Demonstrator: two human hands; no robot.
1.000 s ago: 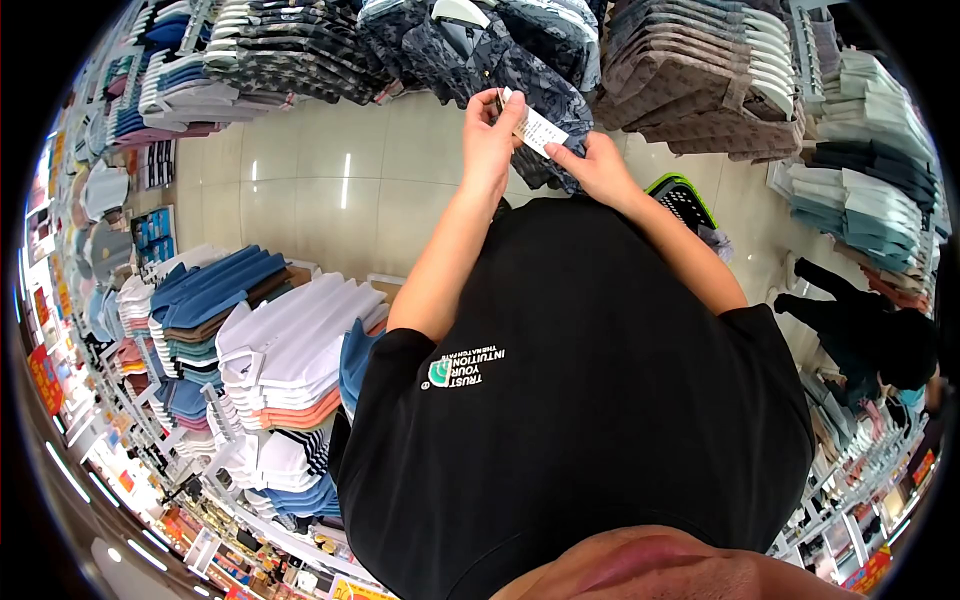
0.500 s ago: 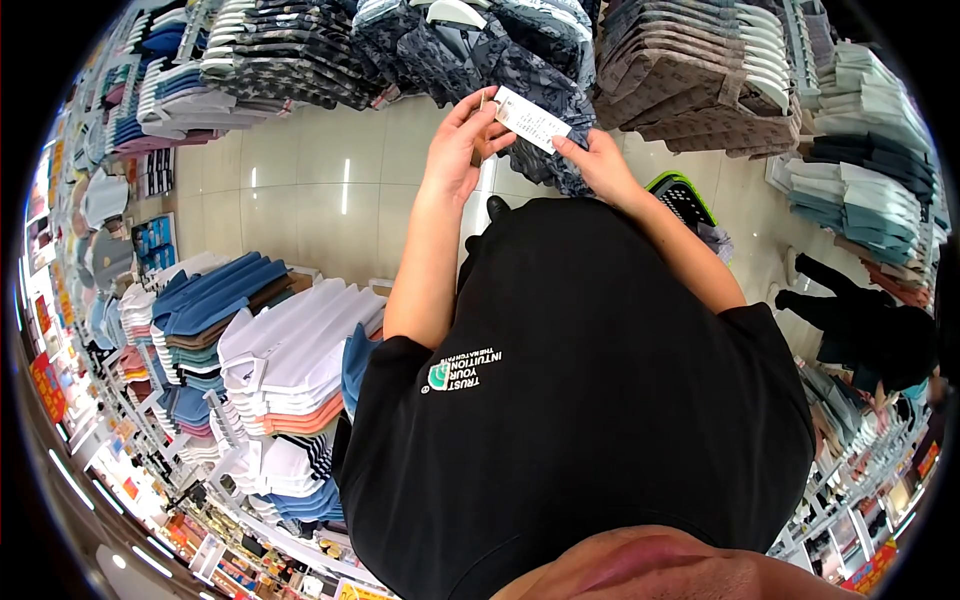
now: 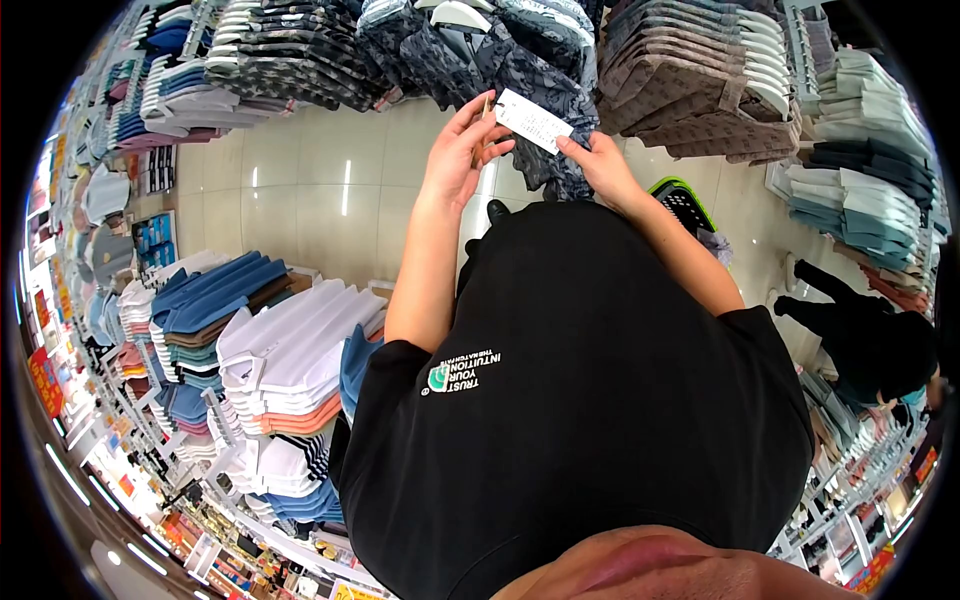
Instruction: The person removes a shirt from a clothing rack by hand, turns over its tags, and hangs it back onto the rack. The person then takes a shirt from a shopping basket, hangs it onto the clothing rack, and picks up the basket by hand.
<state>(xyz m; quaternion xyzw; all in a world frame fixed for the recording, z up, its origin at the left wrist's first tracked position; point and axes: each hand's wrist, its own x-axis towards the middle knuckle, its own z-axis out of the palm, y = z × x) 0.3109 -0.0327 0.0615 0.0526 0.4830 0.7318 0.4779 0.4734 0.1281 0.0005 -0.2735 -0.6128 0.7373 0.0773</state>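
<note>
A white hang tag [image 3: 533, 121] with small dark print, too fine to read, is in front of a dark patterned shirt [image 3: 455, 48] on a white hanger. My left hand [image 3: 463, 158] is closed at the tag's left end, with a thin brown piece, seemingly another tag edge-on, between its fingers. At the opposite end, my right hand [image 3: 600, 165] pinches the white tag's lower right corner between thumb and finger. The shirt's lower part hangs behind and below both hands.
Brown patterned shirts [image 3: 680, 75] hang at upper right, dark printed shirts [image 3: 300, 65] at upper left. White polo shirts [image 3: 290, 335] are racked at lower left. A green-rimmed black basket [image 3: 685, 205] stands on the tiled floor. Another person [image 3: 870, 335] in black is at right.
The white tag has shifted and tilted very slightly in my hands. Both hands keep their grip; the person at right has moved a little.
</note>
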